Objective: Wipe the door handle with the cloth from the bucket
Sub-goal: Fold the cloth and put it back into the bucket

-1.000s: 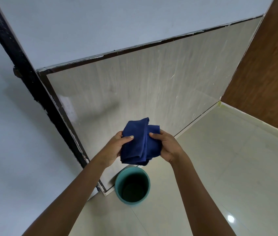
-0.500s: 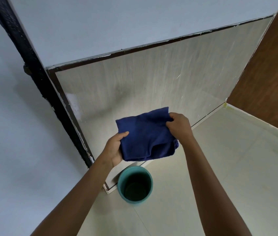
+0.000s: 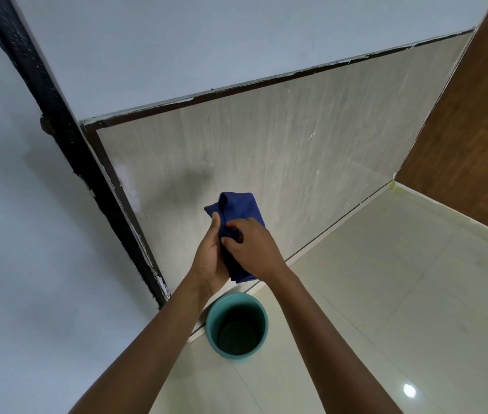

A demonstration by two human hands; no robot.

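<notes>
You held a dark blue cloth (image 3: 238, 222) folded between both hands, out in front of you. Your left hand (image 3: 210, 261) cupped it from the left side, thumb pressed along its upper edge, fingers wrapped behind the fabric. Your right hand (image 3: 254, 249) lay over the cloth's front, fingers curled and pinching into the fold. The cloth's top stuck up beyond your fingertips and its lower corner hung just under your right palm. A teal bucket (image 3: 262, 312) stood on the pale tiled floor (image 3: 386, 294) directly below your wrists, clear of the cloth.
</notes>
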